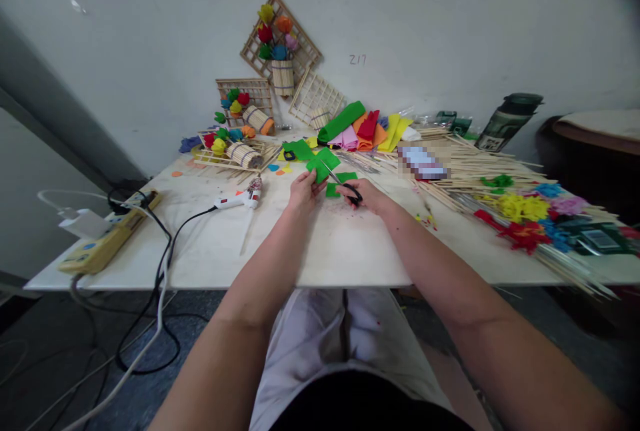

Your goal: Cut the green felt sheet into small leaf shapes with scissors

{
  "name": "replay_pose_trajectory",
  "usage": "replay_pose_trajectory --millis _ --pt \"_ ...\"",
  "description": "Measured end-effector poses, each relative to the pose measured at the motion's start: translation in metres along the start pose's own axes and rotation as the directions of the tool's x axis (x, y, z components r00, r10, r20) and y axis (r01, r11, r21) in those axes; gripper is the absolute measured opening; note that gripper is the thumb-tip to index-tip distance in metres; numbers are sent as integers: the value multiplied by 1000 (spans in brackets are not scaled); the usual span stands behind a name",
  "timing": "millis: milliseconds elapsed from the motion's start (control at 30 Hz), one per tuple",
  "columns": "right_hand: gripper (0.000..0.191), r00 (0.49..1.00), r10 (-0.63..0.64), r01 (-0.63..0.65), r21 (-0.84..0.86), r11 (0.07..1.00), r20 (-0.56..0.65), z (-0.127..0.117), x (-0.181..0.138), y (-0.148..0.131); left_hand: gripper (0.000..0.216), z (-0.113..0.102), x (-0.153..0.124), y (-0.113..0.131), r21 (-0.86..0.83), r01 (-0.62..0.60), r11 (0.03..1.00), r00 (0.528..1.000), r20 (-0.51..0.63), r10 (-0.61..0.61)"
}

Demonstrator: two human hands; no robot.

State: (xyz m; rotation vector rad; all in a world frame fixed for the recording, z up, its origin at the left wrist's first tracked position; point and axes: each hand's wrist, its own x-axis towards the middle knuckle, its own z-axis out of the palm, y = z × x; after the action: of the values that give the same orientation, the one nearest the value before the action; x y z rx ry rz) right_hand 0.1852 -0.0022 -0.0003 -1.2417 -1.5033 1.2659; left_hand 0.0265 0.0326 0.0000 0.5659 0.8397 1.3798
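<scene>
My left hand (304, 192) pinches a piece of green felt (323, 163) by its lower edge, above the white table. In my right hand (367, 196) is a pair of scissors (354, 195) with black handles, its fingers wrapped through the loops. The blades point up and left and lie against the green felt. Beneath the scissors another green felt piece (345, 179) rests on the table. More green felt (299, 149) lies just behind my left hand. I cannot tell whether the blades are closed on the felt.
Left of my hands lies a white glue gun (239, 201), with a yellow power strip (107, 234) and cables farther left. Behind are stick lattices (283, 44) with felt flowers and rolled felt (345, 122). Wooden sticks (475, 167), a phone (423, 163) and a dark bottle (507, 122) are at right.
</scene>
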Motion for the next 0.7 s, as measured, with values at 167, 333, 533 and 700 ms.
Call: replay_pose_trajectory --millis 167,333,533,700 --pt "29 1000 7 -7 -6 1000 -13 1 0 -1 20 0 -1 -1 -6 -9 1000 1000 5 9" --pt "30 1000 3 -3 -21 1000 -14 0 0 0 21 -1 0 -2 -13 -8 1000 1000 16 8" --pt "29 1000 18 -18 1 1000 -15 0 2 1 20 -1 2 -2 -15 6 1000 1000 -1 -6" --pt "27 999 30 -30 17 999 -14 0 3 1 16 -3 4 -2 -22 2 1000 1000 14 -2"
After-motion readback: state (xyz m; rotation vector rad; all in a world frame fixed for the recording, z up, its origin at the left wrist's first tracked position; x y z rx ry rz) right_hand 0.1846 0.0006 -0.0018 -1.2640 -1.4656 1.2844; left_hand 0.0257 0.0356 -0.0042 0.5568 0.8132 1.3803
